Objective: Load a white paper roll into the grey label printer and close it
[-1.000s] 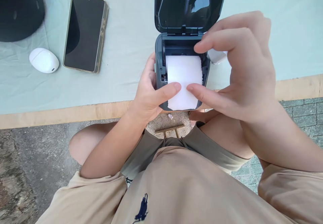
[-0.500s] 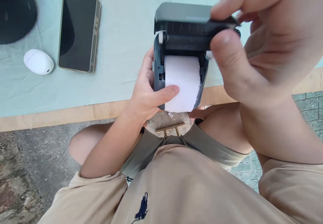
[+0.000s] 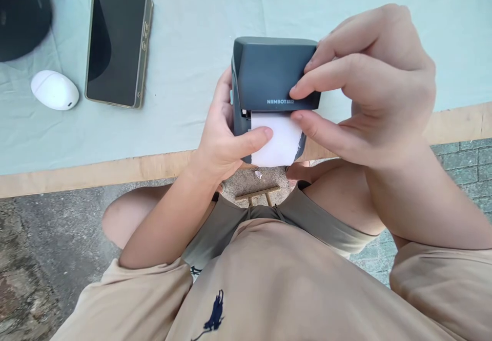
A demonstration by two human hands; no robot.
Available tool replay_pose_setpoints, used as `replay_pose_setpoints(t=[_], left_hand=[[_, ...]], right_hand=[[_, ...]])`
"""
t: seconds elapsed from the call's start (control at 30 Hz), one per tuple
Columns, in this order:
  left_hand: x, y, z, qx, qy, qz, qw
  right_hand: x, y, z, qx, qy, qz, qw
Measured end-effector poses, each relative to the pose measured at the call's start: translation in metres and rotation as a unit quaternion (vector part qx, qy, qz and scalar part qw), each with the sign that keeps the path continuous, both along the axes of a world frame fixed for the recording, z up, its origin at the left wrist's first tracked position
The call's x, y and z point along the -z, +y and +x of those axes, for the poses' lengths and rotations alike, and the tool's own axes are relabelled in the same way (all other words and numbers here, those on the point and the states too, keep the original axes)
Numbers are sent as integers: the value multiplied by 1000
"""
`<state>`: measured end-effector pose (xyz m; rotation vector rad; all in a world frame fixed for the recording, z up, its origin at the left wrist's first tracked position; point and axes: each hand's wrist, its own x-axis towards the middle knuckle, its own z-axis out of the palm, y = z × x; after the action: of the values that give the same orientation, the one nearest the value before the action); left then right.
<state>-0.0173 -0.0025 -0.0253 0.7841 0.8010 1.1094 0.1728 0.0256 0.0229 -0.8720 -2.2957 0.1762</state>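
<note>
A dark grey-blue label printer [image 3: 265, 69] marked NIIMBOT is held over the table's front edge. White paper [image 3: 279, 148] with a ragged right edge comes out from under its lid. Around the printer's left side wraps my left hand [image 3: 226, 131], its thumb pressing the paper down. My right hand [image 3: 372, 84] pinches the lid at its right front edge, two fingers on top and the thumb just below the edge by the paper. The lid is lowered most of the way, with a gap at its front left; whether it is latched I cannot tell.
A smartphone [image 3: 117, 43] lies on the pale green tablecloth [image 3: 192, 23] to the left. Beside it are a white rounded case [image 3: 55, 90] and a black object [image 3: 23, 15] cut off by the frame. The table's wooden edge [image 3: 161, 171] runs above my legs.
The printer's lid has swung down over the paper roll compartment. My right hand has moved down and left with it, while my left hand keeps its hold.
</note>
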Motion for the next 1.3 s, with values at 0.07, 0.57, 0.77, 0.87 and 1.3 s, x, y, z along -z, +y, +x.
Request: replay_pose_setpoints(t=[0.07, 0.57, 0.77, 0.87, 1.3], left_hand=[[1, 0, 0, -2, 5, 6, 1000], [17, 7, 1, 21, -65, 75, 995], [10, 5, 3, 12, -88, 72, 993], [5, 1, 4, 20, -79, 55, 995], [-1, -2, 7, 5, -59, 47, 997]], right_hand=[[2, 1, 1, -14, 5, -1, 1000], [3, -5, 1, -38, 18, -31, 999], [-3, -10, -1, -60, 7, -69, 996], [-5, -11, 1, -58, 3, -91, 994], [-11, -11, 3, -56, -36, -142, 988]])
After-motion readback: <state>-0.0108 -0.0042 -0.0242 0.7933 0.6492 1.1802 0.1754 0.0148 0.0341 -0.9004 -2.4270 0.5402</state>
